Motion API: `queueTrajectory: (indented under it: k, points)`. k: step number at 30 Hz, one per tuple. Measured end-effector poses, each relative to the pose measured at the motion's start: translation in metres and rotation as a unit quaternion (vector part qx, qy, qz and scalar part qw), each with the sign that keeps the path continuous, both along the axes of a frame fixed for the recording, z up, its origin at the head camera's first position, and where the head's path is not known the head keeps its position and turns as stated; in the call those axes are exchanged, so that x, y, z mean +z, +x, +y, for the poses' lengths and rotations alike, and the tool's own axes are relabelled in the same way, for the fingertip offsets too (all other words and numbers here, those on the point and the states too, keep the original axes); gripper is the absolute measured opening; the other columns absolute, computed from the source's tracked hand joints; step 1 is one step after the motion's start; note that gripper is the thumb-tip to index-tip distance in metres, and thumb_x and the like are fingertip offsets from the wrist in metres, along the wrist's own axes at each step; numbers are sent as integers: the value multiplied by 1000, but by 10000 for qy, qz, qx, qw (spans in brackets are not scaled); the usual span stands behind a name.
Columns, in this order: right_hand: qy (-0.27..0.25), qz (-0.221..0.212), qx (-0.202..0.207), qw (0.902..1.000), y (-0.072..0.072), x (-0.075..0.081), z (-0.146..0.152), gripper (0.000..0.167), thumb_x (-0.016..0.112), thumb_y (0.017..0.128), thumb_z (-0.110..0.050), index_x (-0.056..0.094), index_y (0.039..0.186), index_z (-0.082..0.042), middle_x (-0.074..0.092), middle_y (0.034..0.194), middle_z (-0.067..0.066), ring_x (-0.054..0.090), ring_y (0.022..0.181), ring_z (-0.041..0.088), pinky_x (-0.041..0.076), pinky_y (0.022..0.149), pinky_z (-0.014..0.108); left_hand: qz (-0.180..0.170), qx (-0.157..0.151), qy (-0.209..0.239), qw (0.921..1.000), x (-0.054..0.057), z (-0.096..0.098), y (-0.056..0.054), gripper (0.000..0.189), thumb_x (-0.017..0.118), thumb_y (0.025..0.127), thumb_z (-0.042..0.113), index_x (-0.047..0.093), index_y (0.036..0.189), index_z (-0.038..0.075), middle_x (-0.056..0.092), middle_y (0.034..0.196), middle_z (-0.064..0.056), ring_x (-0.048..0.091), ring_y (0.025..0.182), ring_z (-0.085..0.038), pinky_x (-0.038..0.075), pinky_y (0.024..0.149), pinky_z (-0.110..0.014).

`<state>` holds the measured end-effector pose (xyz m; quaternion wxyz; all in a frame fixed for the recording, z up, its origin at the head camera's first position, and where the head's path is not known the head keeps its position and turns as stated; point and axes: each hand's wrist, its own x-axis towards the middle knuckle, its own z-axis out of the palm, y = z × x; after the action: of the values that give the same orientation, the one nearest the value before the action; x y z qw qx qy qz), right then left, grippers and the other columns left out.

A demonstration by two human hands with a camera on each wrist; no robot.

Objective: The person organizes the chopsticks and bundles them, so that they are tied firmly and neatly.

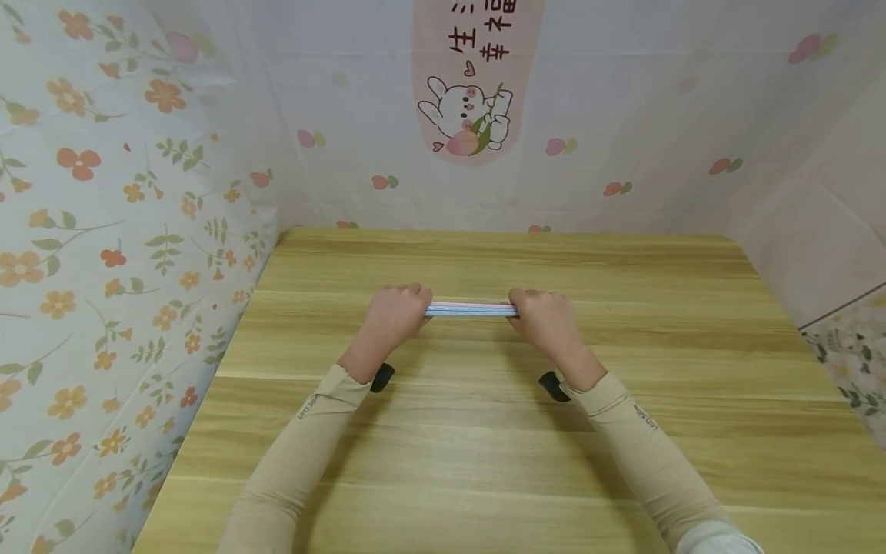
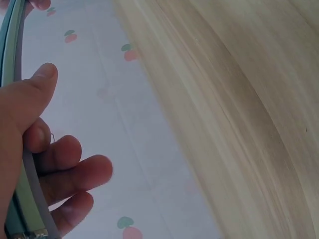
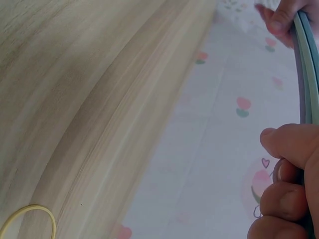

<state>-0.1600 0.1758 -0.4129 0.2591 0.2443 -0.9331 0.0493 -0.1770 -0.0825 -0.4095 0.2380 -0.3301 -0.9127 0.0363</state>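
A slim layered stack spans the gap between both hands, its edge striped pale blue, white and pink in the head view. In the left wrist view the stack shows teal, green and purple-grey layers and bows slightly. What kind of thing it is cannot be told. My left hand grips one end, thumb on one side and fingers on the other. At the opposite end my right hand holds it, fingers curled. Both hands cover the ends of the stack.
Beneath the hands lies a wood-grain table. A patterned white cloth hangs behind its far edge, and a flowered one on the left. A thin yellow loop shows in the right wrist view. Dark devices sit by the wrists.
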Motion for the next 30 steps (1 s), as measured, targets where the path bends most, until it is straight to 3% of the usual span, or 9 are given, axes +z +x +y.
queueTrajectory:
  k: [16, 24, 30]
  points:
    - [20, -165, 4, 9999, -1, -1, 1, 38, 73, 84, -23, 49, 58, -10, 34, 46, -4, 24, 42, 8, 19, 38, 23, -438, 135, -112, 9989, 3, 1, 2, 24, 72, 85, 27, 61, 72, 9, 60, 61, -2, 43, 45, -8, 39, 39, -26]
    - [65, -225, 14, 9997, 0, 1, 1, 41, 72, 85, -23, 46, 56, -11, 31, 46, -5, 24, 41, 8, 18, 39, 23, -128, 16, 70, 9999, 1, 1, 1, 22, 75, 82, 25, 63, 73, 8, 63, 67, -2, 56, 53, -12, 45, 43, -26]
    - [17, -169, 4, 9999, -1, -1, 2, 42, 73, 85, -24, 44, 56, -12, 28, 47, -5, 23, 43, 9, 18, 39, 24, -72, -43, 194, 9998, -1, 1, 1, 25, 73, 83, 24, 58, 71, 9, 59, 61, -2, 50, 47, -11, 38, 39, -25]
